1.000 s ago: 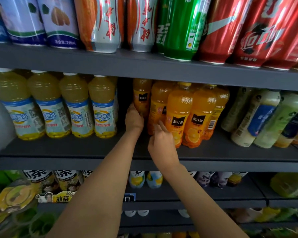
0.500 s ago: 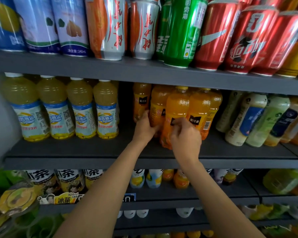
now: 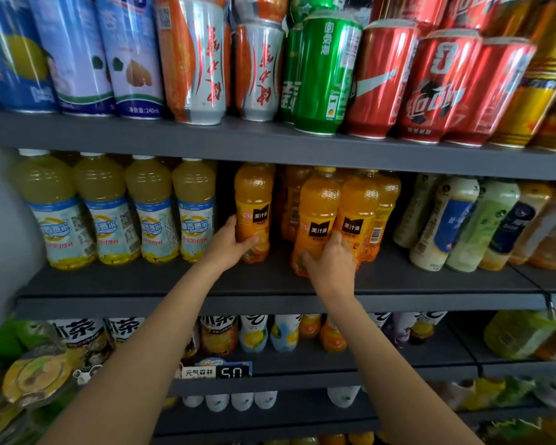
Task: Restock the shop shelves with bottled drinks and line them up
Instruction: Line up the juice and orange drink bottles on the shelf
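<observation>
Several orange juice bottles with black labels stand on the middle grey shelf (image 3: 270, 284). My left hand (image 3: 233, 240) grips the lower half of one orange bottle (image 3: 253, 200), which stands apart to the left of the group. My right hand (image 3: 329, 261) holds the base of the front orange bottle (image 3: 318, 203) in the cluster, fingers wrapped round it. Another orange bottle (image 3: 358, 203) stands right beside it, with more behind them.
Yellow juice bottles with blue labels (image 3: 151, 210) stand to the left. Pale tea bottles (image 3: 446, 220) lean at the right. Cans (image 3: 321, 69) fill the shelf above. Lower shelves hold more drinks and a price tag (image 3: 217, 370).
My left hand has drawn one orange bottle forward and left, away from the cluster. My right hand dropped from the front bottle's label to its base.
</observation>
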Action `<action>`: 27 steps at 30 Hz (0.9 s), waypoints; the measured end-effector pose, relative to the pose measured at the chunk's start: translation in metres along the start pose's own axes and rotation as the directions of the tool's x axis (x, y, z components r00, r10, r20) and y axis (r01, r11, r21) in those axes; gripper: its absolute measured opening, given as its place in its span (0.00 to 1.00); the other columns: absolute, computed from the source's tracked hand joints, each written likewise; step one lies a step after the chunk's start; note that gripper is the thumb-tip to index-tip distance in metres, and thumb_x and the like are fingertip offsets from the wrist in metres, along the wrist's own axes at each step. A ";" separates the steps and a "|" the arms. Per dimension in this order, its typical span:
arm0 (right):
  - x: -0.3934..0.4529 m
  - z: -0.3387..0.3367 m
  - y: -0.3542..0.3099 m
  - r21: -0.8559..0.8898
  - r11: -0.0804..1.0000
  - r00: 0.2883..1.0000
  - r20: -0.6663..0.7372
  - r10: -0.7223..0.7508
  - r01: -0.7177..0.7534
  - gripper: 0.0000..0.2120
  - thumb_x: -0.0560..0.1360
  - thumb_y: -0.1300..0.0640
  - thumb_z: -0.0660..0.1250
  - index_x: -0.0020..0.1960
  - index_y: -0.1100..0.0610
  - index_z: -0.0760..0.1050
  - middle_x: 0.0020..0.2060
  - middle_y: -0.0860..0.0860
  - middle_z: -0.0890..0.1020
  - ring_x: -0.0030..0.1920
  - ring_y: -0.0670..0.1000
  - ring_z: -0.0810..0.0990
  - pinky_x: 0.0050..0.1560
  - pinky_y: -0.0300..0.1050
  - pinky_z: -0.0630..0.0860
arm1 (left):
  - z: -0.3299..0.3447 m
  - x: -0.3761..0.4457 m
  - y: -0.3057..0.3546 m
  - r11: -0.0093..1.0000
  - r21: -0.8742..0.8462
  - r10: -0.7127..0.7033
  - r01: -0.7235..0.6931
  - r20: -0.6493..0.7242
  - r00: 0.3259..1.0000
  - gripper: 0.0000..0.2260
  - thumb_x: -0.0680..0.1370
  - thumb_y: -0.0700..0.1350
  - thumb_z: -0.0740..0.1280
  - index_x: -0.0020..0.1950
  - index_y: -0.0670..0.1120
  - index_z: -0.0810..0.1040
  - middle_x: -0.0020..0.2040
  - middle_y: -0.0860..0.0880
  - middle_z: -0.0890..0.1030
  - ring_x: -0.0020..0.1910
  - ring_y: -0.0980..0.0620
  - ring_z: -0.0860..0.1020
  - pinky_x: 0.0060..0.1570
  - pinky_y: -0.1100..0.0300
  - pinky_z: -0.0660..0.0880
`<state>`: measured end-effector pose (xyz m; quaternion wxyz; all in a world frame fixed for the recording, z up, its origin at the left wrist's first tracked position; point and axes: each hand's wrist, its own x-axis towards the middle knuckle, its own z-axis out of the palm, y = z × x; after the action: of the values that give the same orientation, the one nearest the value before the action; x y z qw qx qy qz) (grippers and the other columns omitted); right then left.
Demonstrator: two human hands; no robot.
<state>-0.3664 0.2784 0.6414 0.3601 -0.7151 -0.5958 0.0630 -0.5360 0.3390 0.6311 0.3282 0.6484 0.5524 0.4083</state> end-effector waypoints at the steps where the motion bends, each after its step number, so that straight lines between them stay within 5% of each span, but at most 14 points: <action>1: 0.001 0.000 0.000 0.003 1.000 1.000 0.004 -0.004 0.004 0.24 0.74 0.53 0.68 0.64 0.63 0.64 0.61 0.59 0.73 0.62 0.58 0.72 0.56 0.49 0.69 | 0.000 -0.001 0.000 1.000 0.011 -0.002 0.002 0.001 1.000 0.27 0.76 0.42 0.66 0.72 0.44 0.60 0.69 0.43 0.69 0.68 0.45 0.68 0.68 0.49 0.65; 5: 0.002 -0.001 0.000 0.030 0.999 1.000 0.010 -0.023 0.023 0.24 0.73 0.53 0.69 0.62 0.63 0.65 0.60 0.59 0.74 0.60 0.58 0.73 0.55 0.47 0.70 | 0.018 -0.008 0.002 0.980 0.181 -0.038 0.083 -0.241 0.970 0.35 0.71 0.49 0.72 0.72 0.42 0.60 0.66 0.39 0.66 0.66 0.41 0.66 0.65 0.50 0.64; 9: 0.005 0.002 0.001 0.039 0.998 0.999 0.014 -0.042 0.042 0.24 0.72 0.52 0.70 0.61 0.62 0.66 0.59 0.58 0.75 0.59 0.58 0.74 0.55 0.49 0.71 | 0.033 -0.011 0.005 0.981 0.165 -0.030 0.107 -0.412 0.911 0.33 0.69 0.48 0.74 0.67 0.39 0.63 0.63 0.39 0.68 0.64 0.41 0.68 0.62 0.51 0.66; 13: 0.007 0.004 -0.002 0.027 0.999 0.998 0.048 -0.044 0.042 0.24 0.74 0.52 0.68 0.63 0.62 0.64 0.59 0.57 0.74 0.59 0.57 0.74 0.54 0.48 0.71 | 0.022 -0.005 0.003 0.990 0.138 -0.001 0.041 -0.279 0.960 0.27 0.72 0.44 0.71 0.67 0.40 0.64 0.63 0.41 0.74 0.63 0.42 0.72 0.60 0.51 0.69; 19: 0.013 0.011 -0.011 0.062 0.998 0.994 0.107 -0.038 0.032 0.24 0.75 0.54 0.68 0.65 0.63 0.63 0.61 0.58 0.73 0.62 0.59 0.73 0.58 0.51 0.71 | 0.002 0.003 0.003 0.985 0.158 -0.070 0.074 -0.031 0.997 0.26 0.77 0.44 0.65 0.72 0.43 0.58 0.69 0.43 0.69 0.68 0.44 0.68 0.66 0.50 0.66; 27: 0.017 0.021 -0.018 0.044 0.999 0.993 0.110 -0.034 0.030 0.23 0.75 0.55 0.66 0.65 0.63 0.62 0.63 0.59 0.72 0.62 0.60 0.73 0.58 0.53 0.71 | 0.017 0.005 0.008 0.984 0.158 -0.063 0.087 -0.154 0.986 0.24 0.76 0.43 0.66 0.70 0.43 0.62 0.66 0.43 0.72 0.66 0.44 0.70 0.63 0.51 0.67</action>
<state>-0.3864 0.3038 0.6426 0.3426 -0.6931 -0.6247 0.1095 -0.5171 0.3424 0.6313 0.2469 0.6198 0.6311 0.3958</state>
